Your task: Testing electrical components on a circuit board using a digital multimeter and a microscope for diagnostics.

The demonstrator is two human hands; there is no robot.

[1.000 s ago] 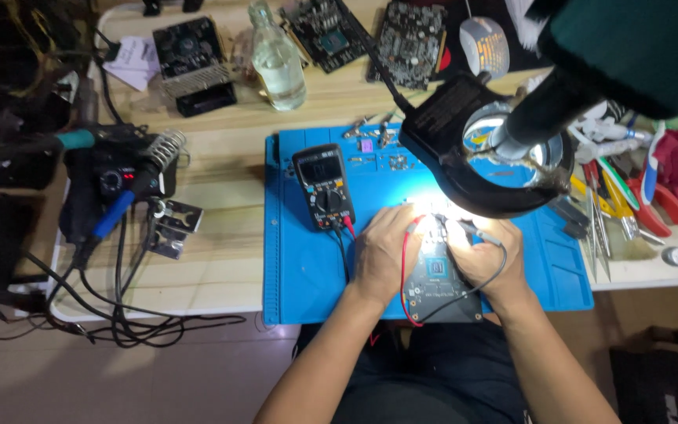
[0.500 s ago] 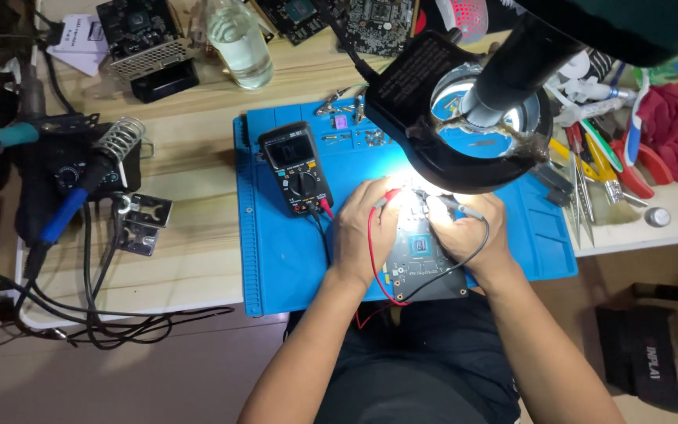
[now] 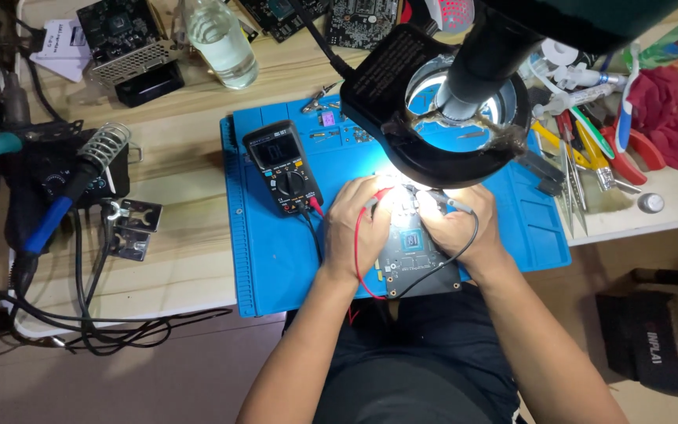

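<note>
Head view, looking down on the worktop (image 3: 190, 169). Blue work mat (image 3: 276, 259) at the near edge; on it a dark circuit board (image 3: 417, 255), right in front of the person and partly over the mat's near edge. A lit ring magnifier lamp (image 3: 441, 102) hangs above the board's far end and washes that spot out in glare.

Left hand (image 3: 359, 228) closed around the red probe (image 3: 377, 196), its red lead (image 3: 357, 251) looping down past the wrist. Right hand (image 3: 461, 228) closed around the black probe (image 3: 457, 206), black lead (image 3: 464, 255) curving back under the palm. Both tips point to the bright far end of the board (actual contact lost in the glare, cannot tell).

Multimeter (image 3: 282, 166) lies on the mat just left of the left hand, leads plugged in; display too small to tell anything.

Progress, as a judgement: probing under way, with meter connected, board placed and both probes at the board. Nothing shows repair or soldering begun; the soldering iron (image 3: 64, 204) sits in its stand, well apart at left.

Elsewhere: clear bottle (image 3: 217, 39) and spare boards (image 3: 123, 39) at the far edge, hand tools (image 3: 582, 157) and red cloth (image 3: 668, 118) at right.
</note>
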